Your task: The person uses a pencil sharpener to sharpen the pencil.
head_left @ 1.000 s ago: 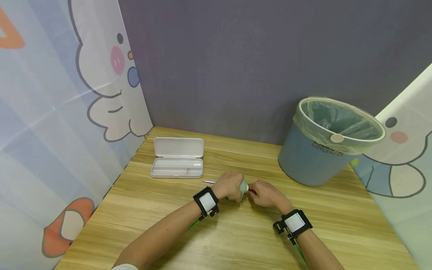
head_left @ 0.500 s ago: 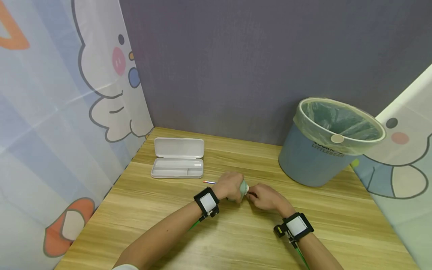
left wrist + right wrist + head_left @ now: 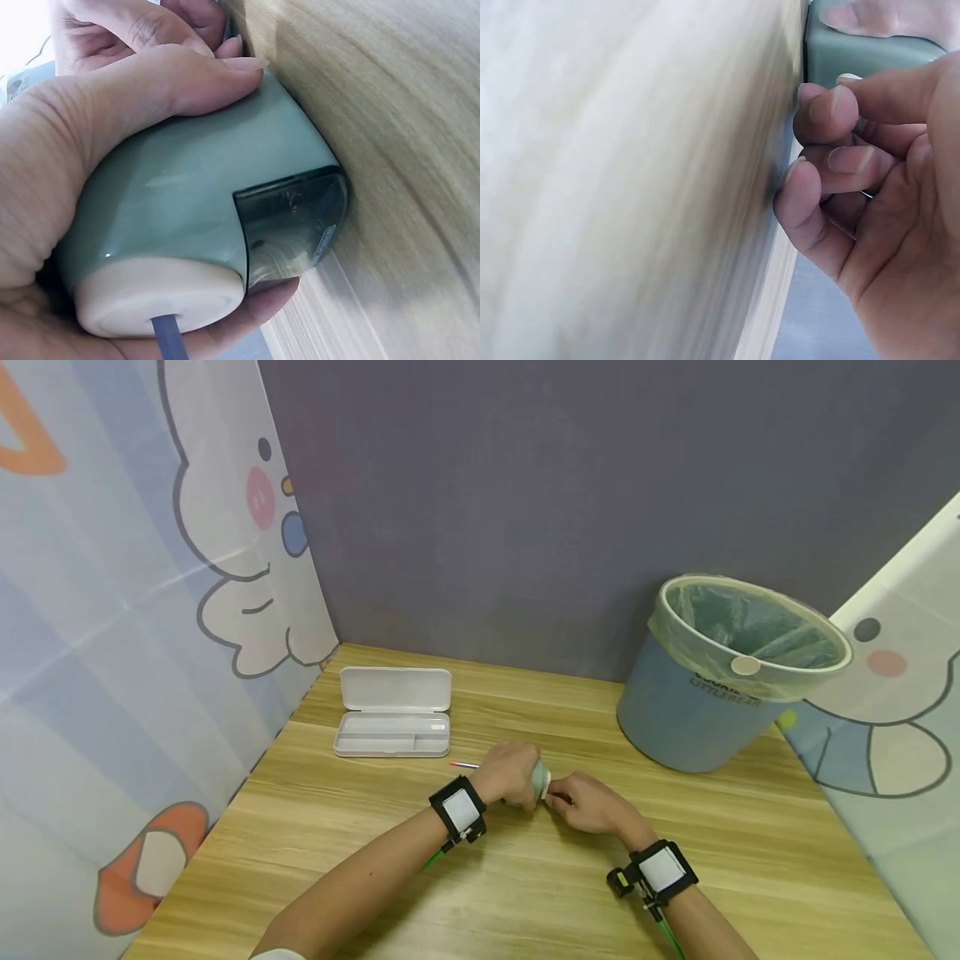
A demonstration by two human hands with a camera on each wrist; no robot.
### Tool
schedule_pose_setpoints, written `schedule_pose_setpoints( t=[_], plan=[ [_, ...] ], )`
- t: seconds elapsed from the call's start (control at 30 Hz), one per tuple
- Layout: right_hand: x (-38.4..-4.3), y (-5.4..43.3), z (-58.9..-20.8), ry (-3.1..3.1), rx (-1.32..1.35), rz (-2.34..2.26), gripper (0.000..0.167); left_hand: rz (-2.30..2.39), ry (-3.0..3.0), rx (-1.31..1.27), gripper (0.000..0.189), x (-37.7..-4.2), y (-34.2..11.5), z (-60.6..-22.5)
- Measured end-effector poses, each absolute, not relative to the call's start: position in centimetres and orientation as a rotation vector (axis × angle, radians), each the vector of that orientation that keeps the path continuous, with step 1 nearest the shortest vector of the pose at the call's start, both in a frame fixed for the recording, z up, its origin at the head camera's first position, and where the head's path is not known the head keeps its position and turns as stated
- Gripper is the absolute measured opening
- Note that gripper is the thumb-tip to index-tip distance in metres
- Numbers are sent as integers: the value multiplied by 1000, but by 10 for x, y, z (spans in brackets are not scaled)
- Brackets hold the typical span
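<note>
My left hand (image 3: 510, 772) grips a green pencil sharpener (image 3: 172, 180) on the tabletop, thumb across its top and fingers underneath. A dark see-through shavings drawer (image 3: 292, 225) sits in its side. From the cream round end sticks a pencil (image 3: 171, 341); in the head view its red-tipped end (image 3: 459, 764) shows left of that hand. At the sharpener's opposite end, my right hand (image 3: 588, 802) has its fingers curled in a pinch about the crank, which those fingers mostly hide. In the right wrist view, thumb and fingertips (image 3: 832, 109) meet close beside the green body.
An open white pencil case (image 3: 393, 732) with divided compartments lies at the back left. A blue bin (image 3: 686, 718) with a plastic liner stands at the back right. A grey panel (image 3: 480, 527) rises behind the wooden table (image 3: 480, 893).
My right hand has dipped slightly toward the near side, at the sharpener's crank end. The left hand keeps its hold, and sharpener and pencil stay in place.
</note>
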State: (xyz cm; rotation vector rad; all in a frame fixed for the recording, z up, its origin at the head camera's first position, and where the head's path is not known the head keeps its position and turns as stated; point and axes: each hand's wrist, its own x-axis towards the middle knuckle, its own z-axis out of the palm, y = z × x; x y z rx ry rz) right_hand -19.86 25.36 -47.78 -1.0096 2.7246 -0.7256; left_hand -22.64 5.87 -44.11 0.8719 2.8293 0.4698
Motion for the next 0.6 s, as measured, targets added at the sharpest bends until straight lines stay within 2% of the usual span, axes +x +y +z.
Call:
schedule_pose_setpoints(
  t=[0.6],
  plan=[
    [-196,255,-473,2628,-1057,-816,22,487,2831,821,41,-227,59,-442]
  ],
)
